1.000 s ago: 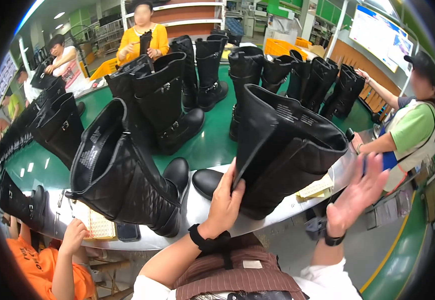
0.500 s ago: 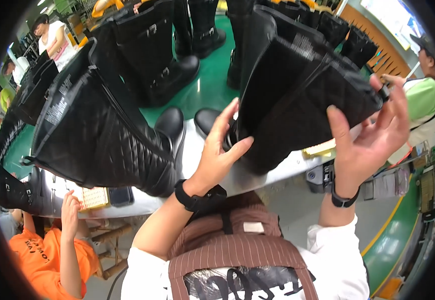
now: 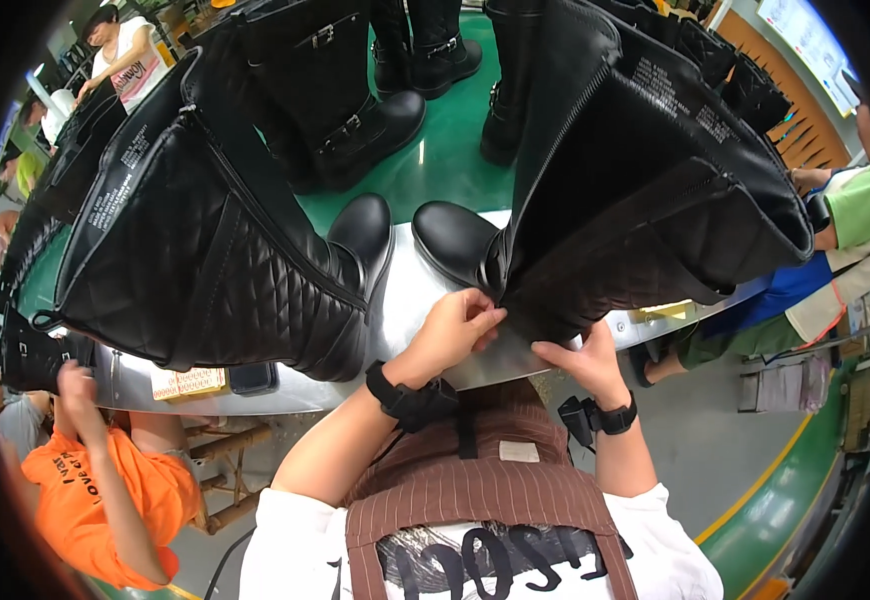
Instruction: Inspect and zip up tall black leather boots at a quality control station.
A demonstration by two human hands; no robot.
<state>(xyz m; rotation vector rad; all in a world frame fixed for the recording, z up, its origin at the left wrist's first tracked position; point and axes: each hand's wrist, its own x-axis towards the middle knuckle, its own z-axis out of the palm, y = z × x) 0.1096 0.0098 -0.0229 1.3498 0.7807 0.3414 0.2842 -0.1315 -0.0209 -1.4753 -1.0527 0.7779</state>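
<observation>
A tall black boot (image 3: pixel 645 200) stands to the right before me, its shaft spread apart along the undone side zipper (image 3: pixel 565 125). At the zipper's lower end, by the ankle, my left hand (image 3: pixel 455 328) is closed in a pinch; the pull itself is hidden by my fingers. My right hand (image 3: pixel 587 365) grips the back of the same boot low down near the heel, thumb showing and fingers partly behind the leather. A matching quilted boot (image 3: pixel 225 240) stands at left, its toe towards the first boot, untouched.
Both boots stand on a metal table edge (image 3: pixel 405 270) bordering a green surface (image 3: pixel 395 180). More black boots (image 3: pixel 325 110) crowd behind. A yellow printed card (image 3: pixel 190 383) and a dark phone-like object (image 3: pixel 253 377) lie at left. People work on both sides, one in an orange shirt (image 3: pixel 115 510).
My left hand has gone from spread fingers to a pinch at the boot's ankle. My right hand has dropped from the shaft's upper edge to the heel. The shaft now stands more upright.
</observation>
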